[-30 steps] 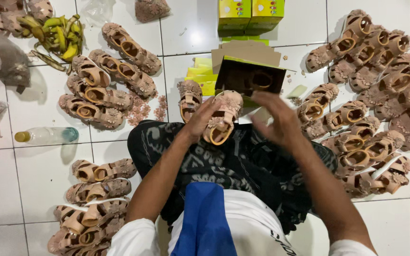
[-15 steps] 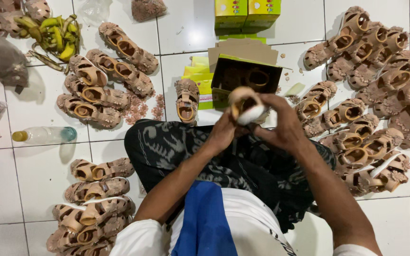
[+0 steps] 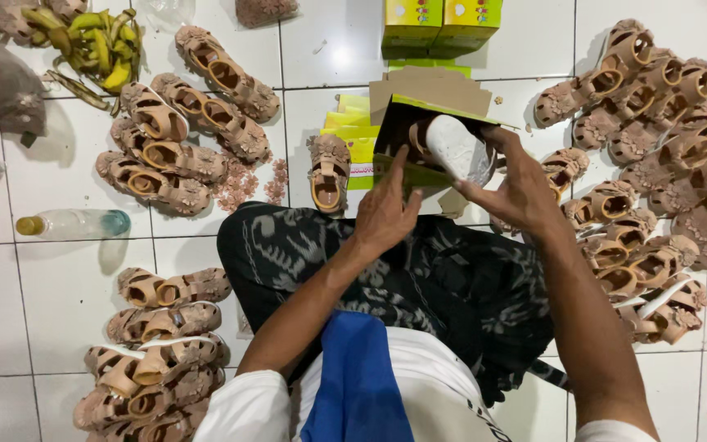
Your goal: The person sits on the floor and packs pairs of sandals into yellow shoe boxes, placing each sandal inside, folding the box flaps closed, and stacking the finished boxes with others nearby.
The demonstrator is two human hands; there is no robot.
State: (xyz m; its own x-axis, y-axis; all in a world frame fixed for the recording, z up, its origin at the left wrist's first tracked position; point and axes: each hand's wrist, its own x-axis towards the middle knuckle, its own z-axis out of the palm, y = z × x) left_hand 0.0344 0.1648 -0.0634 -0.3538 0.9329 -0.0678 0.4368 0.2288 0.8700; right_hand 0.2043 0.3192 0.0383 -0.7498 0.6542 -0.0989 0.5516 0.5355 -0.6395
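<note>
The right hand (image 3: 525, 192) reaches forward, its grip closed around a small sandal (image 3: 454, 147), pale sole up, long axis slanting from far-left to near-right inside the open shoe box (image 3: 407, 155). The left hand (image 3: 385, 213), fingers spread and open, steadies the box's near edge

Tan-pink sandals (image 3: 177, 164) lie on white floor tiles (image 3: 59, 286). The sandal sole (image 3: 460, 147) is white, the shoe box (image 3: 419, 131) yellow-green outside and dark inside. Black trousers (image 3: 419, 278) carry a pale pattern; the cloth (image 3: 353, 385) is blue, the bananas (image 3: 92, 41) yellow-green.
</note>
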